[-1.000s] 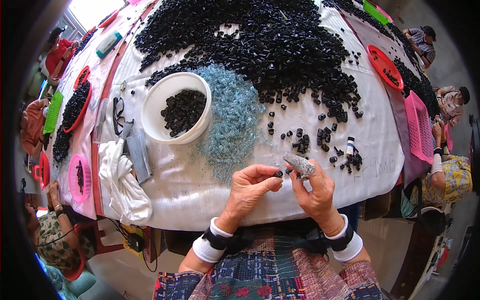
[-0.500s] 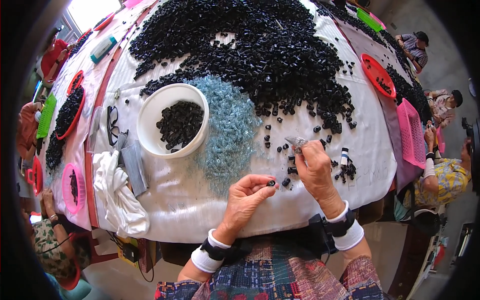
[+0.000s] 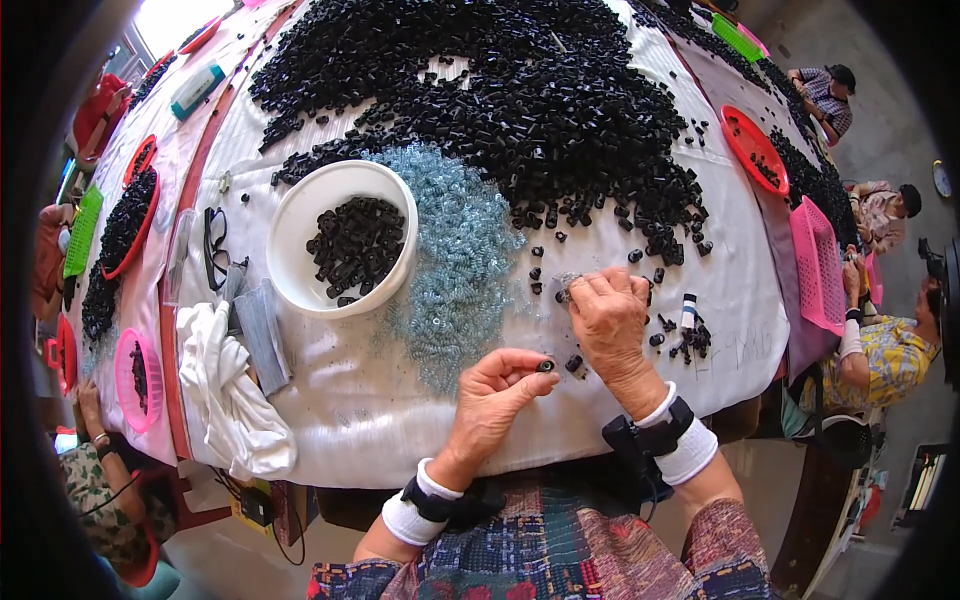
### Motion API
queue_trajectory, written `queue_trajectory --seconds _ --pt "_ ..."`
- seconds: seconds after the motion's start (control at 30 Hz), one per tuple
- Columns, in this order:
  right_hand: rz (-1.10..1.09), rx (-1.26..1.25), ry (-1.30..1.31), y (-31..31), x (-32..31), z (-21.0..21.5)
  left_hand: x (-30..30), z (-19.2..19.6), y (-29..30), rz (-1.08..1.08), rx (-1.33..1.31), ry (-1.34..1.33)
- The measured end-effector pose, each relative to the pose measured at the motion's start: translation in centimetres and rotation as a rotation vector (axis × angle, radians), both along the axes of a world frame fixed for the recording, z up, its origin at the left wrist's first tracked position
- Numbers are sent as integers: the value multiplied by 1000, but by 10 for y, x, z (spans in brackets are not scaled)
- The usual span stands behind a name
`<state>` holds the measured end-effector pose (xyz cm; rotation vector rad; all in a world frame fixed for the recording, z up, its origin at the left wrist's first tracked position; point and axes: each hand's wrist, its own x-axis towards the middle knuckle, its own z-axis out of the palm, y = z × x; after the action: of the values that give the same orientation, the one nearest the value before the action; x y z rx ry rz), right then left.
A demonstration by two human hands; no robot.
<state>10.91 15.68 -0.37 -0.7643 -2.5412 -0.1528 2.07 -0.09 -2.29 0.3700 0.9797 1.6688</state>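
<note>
Between the thumb and fingers of my left hand (image 3: 488, 392) is a small black plastic cap (image 3: 546, 366), its round hollow end facing up. My right hand (image 3: 612, 325), fingers curled and pressed together, is low over the cloth to its upper right. A crumpled greyish, see-through thing (image 3: 566, 286) sticks out at its fingertips; its kind is unclear. Loose black parts lie around that hand, and a small white-and-dark tube (image 3: 689, 311) stands to its right. Left of my hands spreads a pile of thin metal springs (image 3: 450, 260) beside a white bowl (image 3: 285, 235) of black parts.
A huge heap of black parts (image 3: 480, 90) covers the far table. Eyeglasses (image 3: 214, 245), a grey-blue cloth (image 3: 264, 335) and a white cloth (image 3: 225, 400) lie at left. A red tray (image 3: 735, 150) and pink basket (image 3: 820, 265) sit at right. Other people work at side tables.
My right hand has moved slightly left and down toward the cloth, its greyish thing now mostly covered by the fingers. My left hand keeps its hold on the cap, nearly still.
</note>
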Motion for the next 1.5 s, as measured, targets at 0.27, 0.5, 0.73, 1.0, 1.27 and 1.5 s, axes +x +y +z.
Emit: queue_trajectory --seconds 0.27,0.5,0.73,1.0,1.27,1.5 --pt "139 -33 30 7 0 -9 0 1 1 8 5 -6" --pt "208 -200 65 16 2 -10 1 0 1 -17 -5 31" --pt "226 -304 238 6 12 2 3 2 2 17 -18 23" --pt "287 -648 493 -51 35 31 5 7 -1 40 -43 69" --pt "316 -601 528 -57 36 18 9 5 -3 26 -19 117" --pt "331 -531 467 -58 42 18 15 8 -1 31 -67 186"
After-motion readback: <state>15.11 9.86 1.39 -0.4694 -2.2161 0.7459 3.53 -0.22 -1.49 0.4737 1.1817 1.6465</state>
